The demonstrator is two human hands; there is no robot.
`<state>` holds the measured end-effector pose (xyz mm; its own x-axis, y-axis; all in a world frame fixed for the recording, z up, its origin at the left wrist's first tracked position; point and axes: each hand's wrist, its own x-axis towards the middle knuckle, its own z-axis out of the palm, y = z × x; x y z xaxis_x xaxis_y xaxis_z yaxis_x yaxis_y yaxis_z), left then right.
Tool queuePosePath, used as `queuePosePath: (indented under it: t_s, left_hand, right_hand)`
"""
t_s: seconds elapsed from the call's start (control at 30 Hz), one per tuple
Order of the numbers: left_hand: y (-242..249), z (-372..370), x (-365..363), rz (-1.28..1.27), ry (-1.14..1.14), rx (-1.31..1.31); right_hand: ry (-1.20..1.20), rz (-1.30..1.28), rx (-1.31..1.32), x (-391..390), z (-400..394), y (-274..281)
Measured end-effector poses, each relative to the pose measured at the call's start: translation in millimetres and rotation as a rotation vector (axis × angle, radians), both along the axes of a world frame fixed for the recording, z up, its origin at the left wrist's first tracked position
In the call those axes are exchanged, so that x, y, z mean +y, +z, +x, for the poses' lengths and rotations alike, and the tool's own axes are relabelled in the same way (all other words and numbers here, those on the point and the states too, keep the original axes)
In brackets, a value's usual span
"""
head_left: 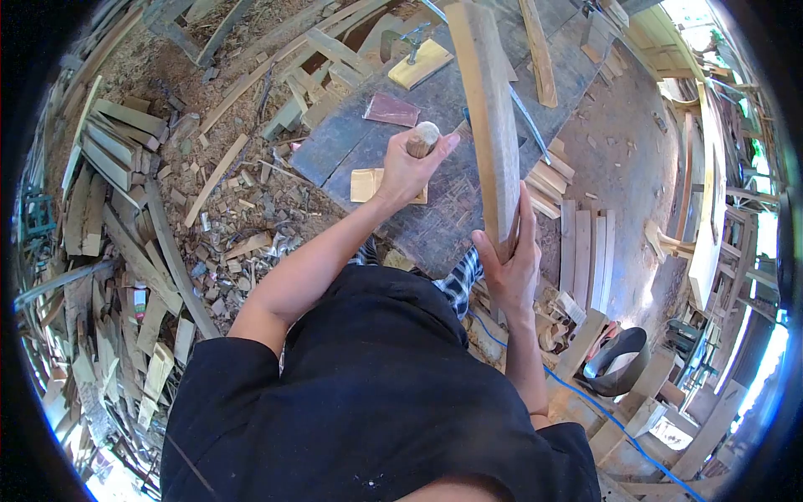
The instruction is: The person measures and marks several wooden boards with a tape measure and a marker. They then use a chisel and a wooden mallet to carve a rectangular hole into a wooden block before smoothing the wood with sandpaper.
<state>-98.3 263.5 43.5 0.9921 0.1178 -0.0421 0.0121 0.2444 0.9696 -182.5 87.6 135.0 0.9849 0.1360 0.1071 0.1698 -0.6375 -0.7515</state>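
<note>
My left hand (407, 167) is closed around a thick, round wooden handle (427, 134), its pale end turned up toward me. What the handle belongs to is hidden. My right hand (512, 263) grips the lower end of a long wooden plank (493, 125), thumb on one side and fingers along the other. The plank stands tilted up over the dark worktable (335, 155), its far end at the top of the view. Under my left wrist lies a small light wood block (365, 185). A reddish-brown flat piece (391, 110) rests just beyond that hand.
A clamp (412, 52) sits on a yellowish block (427, 65) at the table's far edge. Another wood strip (538, 54) lies to the right. Offcuts and chips (230, 251) cover the ground at left. A blue cord (585, 397) runs past my right side, near curved boards (583, 255).
</note>
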Motion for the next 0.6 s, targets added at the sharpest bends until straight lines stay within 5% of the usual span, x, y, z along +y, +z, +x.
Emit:
queuePosePath:
  t_s: [0.23,0.3,0.4,0.47,0.53,0.6]
  left_hand:
    - [-12.6,-3.6,-19.7,0.115,-0.001,-0.161]
    - [-19.5,-11.6,-22.2,0.172,-0.011,-0.209]
    - [-20.5,-19.3,-23.0,0.345,-0.07,-0.288]
    - [-21.2,-22.0,-24.4,0.177,-0.08,-0.304]
    - [-25.2,-20.1,-25.0,0.174,-0.1,-0.274]
    - [-24.6,-16.3,-25.3,0.231,-0.068,-0.25]
  right_hand:
    - [0.03,0.036,-0.04,13.3,6.4,21.9]
    - [0.112,0.102,-0.321,14.0,9.3,30.5]
    - [0.133,0.083,-0.347,14.1,3.2,32.0]
    - [0.125,0.04,-0.294,8.1,-0.5,5.8]
    - [0.098,-0.146,0.07,4.0,1.9,-4.5]
    - [0.076,-0.176,0.02,5.4,-1.0,0.7]
